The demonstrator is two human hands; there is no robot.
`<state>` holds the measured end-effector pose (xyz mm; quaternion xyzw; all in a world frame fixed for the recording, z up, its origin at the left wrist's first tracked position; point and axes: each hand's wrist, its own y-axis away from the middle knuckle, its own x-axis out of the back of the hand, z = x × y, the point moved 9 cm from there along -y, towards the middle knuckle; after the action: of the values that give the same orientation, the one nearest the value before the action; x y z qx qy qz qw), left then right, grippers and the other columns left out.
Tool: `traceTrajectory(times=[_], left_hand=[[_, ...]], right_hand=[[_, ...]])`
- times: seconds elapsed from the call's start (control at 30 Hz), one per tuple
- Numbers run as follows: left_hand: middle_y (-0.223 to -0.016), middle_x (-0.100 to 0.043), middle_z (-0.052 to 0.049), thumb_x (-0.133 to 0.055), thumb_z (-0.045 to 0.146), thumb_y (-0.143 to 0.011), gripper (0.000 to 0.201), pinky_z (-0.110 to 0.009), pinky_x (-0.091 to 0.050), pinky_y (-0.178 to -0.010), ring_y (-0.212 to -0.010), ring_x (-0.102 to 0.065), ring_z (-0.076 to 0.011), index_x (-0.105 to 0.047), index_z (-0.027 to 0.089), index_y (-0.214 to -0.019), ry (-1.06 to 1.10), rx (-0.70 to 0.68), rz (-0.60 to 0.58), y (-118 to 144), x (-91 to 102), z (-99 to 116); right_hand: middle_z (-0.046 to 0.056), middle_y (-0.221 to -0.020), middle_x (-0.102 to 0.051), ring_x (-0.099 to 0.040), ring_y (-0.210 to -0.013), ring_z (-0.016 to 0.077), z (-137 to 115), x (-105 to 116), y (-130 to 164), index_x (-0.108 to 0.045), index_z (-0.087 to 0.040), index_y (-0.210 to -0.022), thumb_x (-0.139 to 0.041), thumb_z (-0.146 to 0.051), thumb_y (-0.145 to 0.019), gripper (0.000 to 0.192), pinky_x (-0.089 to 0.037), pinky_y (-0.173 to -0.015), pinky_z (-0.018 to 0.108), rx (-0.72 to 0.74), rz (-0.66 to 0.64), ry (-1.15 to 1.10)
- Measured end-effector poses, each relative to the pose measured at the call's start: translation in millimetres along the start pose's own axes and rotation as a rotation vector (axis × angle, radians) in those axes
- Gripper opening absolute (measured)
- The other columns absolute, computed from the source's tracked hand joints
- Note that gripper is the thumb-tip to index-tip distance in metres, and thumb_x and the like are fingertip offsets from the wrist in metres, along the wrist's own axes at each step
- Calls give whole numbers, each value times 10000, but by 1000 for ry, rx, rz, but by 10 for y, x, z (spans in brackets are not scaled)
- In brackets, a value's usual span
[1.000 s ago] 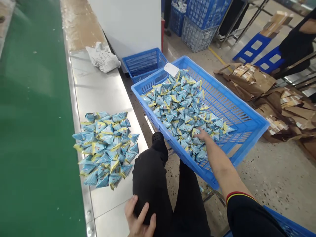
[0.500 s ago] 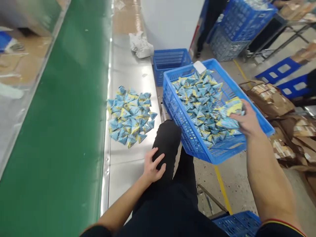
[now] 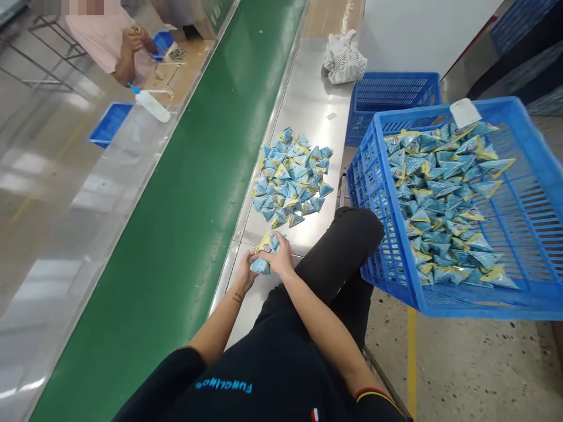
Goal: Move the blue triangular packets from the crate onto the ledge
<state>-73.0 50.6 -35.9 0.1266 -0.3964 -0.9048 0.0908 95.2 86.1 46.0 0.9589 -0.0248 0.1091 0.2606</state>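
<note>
Nearest: left hand [image 3: 244, 271] and right hand [image 3: 280, 258], both cupped around a handful of packets [image 3: 265, 253] over the steel table [image 3: 308, 111]. Half a second ago the right hand was lifting these from the blue crate [image 3: 534, 193]; the left has left the knee. Beyond: loose packet pile [image 3: 291, 177]. Far: green conveyor belt [image 3: 176, 205].

the black garment [image 3: 272, 375] worn by the person bears light blue letters across the chest, seen upside down and reading roughly "funglinos". print on the blue and yellow triangular packets [image 3: 291, 179] is too small to read.
</note>
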Motion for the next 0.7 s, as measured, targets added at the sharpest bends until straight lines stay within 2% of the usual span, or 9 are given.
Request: traceTrajectory(times=[0.07, 0.13, 0.2, 0.27, 0.33, 0.43, 0.57, 0.63, 0.7], left_hand=[[-994, -716, -74, -541, 666, -954, 501, -465, -614, -806, -814, -720, -244, -631, 212, -1147, 60, 123, 16, 97, 194, -92], [-1079, -722, -77, -484, 691, -985, 525, -533, -617, -850, -859, -739, -263, -610, 254, -1249, 139, 226, -12, 191, 222, -212], [-1099, -729, -71, -480, 645, -1014, 488, -525, -619, -866, -873, -744, -259, -606, 269, -1299, 171, 281, -38, 245, 167, -335], [-1017, -735, -75, -512, 579, -1030, 444, -451, -624, -829, -823, -729, -236, -636, 229, -1274, 121, 345, -25, 273, 128, -494], [-920, -727, -75, -573, 558, -1017, 431, -360, -608, -755, -767, -702, -210, -665, 184, -1210, 58, 390, 20, 290, 140, -630], [-850, -704, -53, -715, 596, -930, 467, -261, -545, -640, -713, -663, -172, -672, 172, -1121, -8, 373, 61, 320, 219, -699], [-822, -676, -7, -868, 606, -778, 563, -213, -486, -572, -662, -628, -132, -651, 203, -1105, -146, 343, 31, 431, 384, -641], [-824, -686, 3, -946, 532, -694, 617, -205, -470, -545, -642, -631, -128, -644, 218, -1131, -209, 357, 25, 500, 509, -570], [-820, -704, 0, -1004, 387, -607, 655, -202, -463, -513, -618, -645, -136, -648, 223, -1132, -298, 369, 40, 545, 668, -431]], right_hand=[[122, -1516, -468, -648, -1222, 327, 67, -122, -65, -578, -293, -1502, -850, -273, -758, 792, -568, -1015, 426, -53, -13, 211], [118, -1645, -328, -649, -1230, 334, 114, -238, -72, -494, -370, -1573, -814, -306, -847, 796, -573, -997, 444, -55, -102, 442], [133, -1690, -259, -633, -1263, 351, 209, -364, -54, -436, -395, -1606, -797, -319, -900, 797, -558, -1010, 468, -78, -220, 616], [170, -1690, -262, -625, -1286, 379, 329, -484, -34, -451, -373, -1599, -826, -332, -899, 795, -545, -1018, 496, -121, -325, 695], [211, -1692, -261, -636, -1283, 407, 427, -584, -30, -461, -349, -1601, -860, -363, -881, 823, -541, -1011, 520, -150, -392, 706], [247, -1720, -218, -642, -1299, 419, 532, -698, -43, -362, -368, -1663, -811, -434, -933, 860, -533, -1018, 539, -152, -456, 705], [304, -1702, -250, -660, -1271, 447, 626, -758, -64, -305, -320, -1692, -852, -513, -878, 999, -541, -998, 574, -139, -462, 657], [354, -1647, -317, -680, -1218, 474, 625, -740, -72, -330, -239, -1679, -927, -535, -778, 1120, -549, -965, 599, -112, -417, 602], [338, -1573, -431, -698, -1166, 453, 554, -693, -83, -385, -200, -1641, -945, -502, -745, 1099, -553, -953, 579, -35, -351, 524]])
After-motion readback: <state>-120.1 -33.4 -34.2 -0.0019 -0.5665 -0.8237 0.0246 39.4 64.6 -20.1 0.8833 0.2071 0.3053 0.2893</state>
